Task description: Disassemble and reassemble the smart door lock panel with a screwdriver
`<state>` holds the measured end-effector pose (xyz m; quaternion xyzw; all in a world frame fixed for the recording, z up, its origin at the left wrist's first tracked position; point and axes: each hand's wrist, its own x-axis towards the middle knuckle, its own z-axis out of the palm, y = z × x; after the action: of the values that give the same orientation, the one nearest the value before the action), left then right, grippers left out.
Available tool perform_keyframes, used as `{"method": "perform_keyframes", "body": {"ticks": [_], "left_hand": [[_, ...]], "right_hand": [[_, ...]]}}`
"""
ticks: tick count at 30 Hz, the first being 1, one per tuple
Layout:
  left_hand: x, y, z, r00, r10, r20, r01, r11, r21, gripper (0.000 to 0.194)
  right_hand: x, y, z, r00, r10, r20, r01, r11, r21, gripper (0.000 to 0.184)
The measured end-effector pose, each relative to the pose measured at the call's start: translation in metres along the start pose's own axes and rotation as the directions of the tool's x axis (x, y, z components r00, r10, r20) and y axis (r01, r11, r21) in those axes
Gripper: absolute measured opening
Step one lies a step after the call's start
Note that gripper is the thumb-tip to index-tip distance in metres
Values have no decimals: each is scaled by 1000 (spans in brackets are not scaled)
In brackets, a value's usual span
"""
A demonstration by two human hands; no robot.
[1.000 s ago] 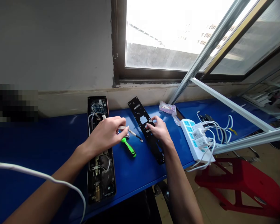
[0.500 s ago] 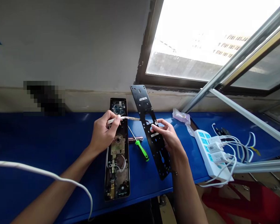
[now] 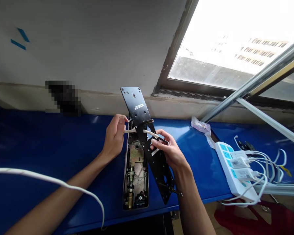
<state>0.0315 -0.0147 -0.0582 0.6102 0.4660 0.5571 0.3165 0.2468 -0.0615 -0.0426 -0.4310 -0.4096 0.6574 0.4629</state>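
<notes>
A long black metal mounting plate [image 3: 134,103], with holes and a small white label, is tilted in front of me. My right hand [image 3: 172,150] is closed on its right edge. A white cable [image 3: 150,133] passes through the plate's rectangular opening, its dark end by my right fingers. On the other side my left hand [image 3: 115,137] is closed on the same cable, its fingertips partly hidden. Below lies an open lock housing [image 3: 136,158] with brass-coloured parts and a cylinder inside. The plate covers its upper right part.
The blue table [image 3: 93,189] runs along the wall. On the right stand a white power strip [image 3: 231,169] with several plugs and cables, a clear plastic packet [image 3: 201,125] and a metal frame bar [image 3: 235,94]. Another white cable [image 3: 56,182] hangs across the left foreground.
The plate has moved left over the lock housing, and the cable now goes through its opening. The green screwdriver beside the housing is now out of sight. The camera view has shifted.
</notes>
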Motion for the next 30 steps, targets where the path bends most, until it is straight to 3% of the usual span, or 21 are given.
{"method": "perform_keyframes", "body": {"ticks": [4,10,16,20,25,30], "left_hand": [[9,8,-4,991,-112,74,120,986,-117,40],[12,5,0,962,-183,203,248,898,-363,46],[2,4,5,946,-188,264,262,922,-285,39],[4,3,0,930,-232,286,324,885,-334,36],[11,3,-16,910,-296,291,399,815,-419,56],[12,4,-18,919,-204,338,295,923,-246,44]], "right_hand": [[-4,1,13,999,-32,-3,32,999,-7,38],[1,8,26,996,-80,-46,80,997,-10,39],[4,12,38,998,-65,-16,65,998,-16,46],[4,14,43,998,-49,-40,47,998,-35,46],[1,17,40,990,-37,-136,25,996,-83,51],[0,14,37,980,-83,-178,34,965,-261,48]]}}
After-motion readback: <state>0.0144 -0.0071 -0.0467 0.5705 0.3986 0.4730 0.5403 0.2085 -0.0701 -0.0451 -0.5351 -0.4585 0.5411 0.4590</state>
